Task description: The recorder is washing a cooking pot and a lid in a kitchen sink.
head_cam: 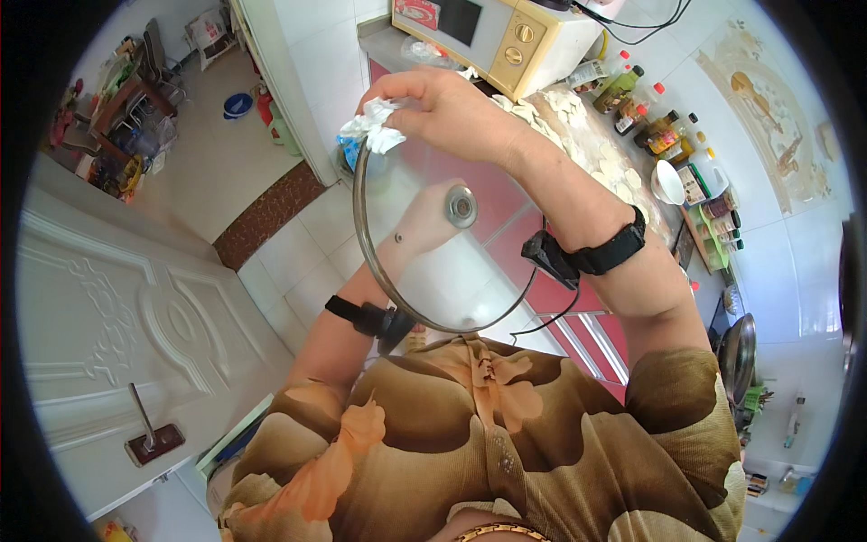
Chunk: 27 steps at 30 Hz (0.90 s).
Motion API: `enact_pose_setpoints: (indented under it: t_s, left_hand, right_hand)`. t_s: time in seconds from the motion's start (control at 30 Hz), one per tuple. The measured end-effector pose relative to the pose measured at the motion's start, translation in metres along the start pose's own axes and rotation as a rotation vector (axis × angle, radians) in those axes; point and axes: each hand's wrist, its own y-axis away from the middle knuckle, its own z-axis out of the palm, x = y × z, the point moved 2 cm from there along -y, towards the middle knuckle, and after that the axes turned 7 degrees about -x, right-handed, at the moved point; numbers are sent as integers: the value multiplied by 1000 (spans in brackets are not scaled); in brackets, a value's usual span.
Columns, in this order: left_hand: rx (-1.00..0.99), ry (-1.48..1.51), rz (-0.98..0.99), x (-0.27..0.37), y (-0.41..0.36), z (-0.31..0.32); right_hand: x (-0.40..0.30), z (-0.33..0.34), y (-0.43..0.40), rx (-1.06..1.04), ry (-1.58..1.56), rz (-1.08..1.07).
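A round glass pot lid (440,284) with a metal rim is held up in front of my chest, its inner side facing me. My left hand (430,206) shows through the glass from behind and is at the knob, whose metal fitting (461,206) sits mid-lid. The fingers around the knob are mostly hidden. With my right hand (443,112) I pinch a crumpled white tissue (376,127) against the upper left of the rim. Black straps with small devices circle both wrists, and a cable hangs from the right one (552,257).
A counter at the upper right carries many flattened dough pieces (609,166), a cream microwave (501,40), several sauce bottles (620,88) and a white bowl (667,181). Red cabinet doors (504,223) lie below. At the left stands a white panel door (115,305) beside a doorway.
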Motion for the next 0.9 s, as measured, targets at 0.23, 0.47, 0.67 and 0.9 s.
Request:
enact_pose_setpoints:
  t_s: [0.23, 0.47, 0.67, 0.9]
  left_hand:
    - [296, 50, 410, -5, -12, 19]
    - [-65, 747, 240, -4, 26, -8]
    - [-472, 1268, -39, -4, 30, -19]
    - [38, 175, -25, -26, 17, -5]
  right_hand:
    - [-28, 21, 21, -185, 302, -227]
    - [-58, 44, 56, -335, 323, -365]
    - [-46, 17, 74, -287, -838, 85]
    - [15, -20, 103, -46, -1541, 193]
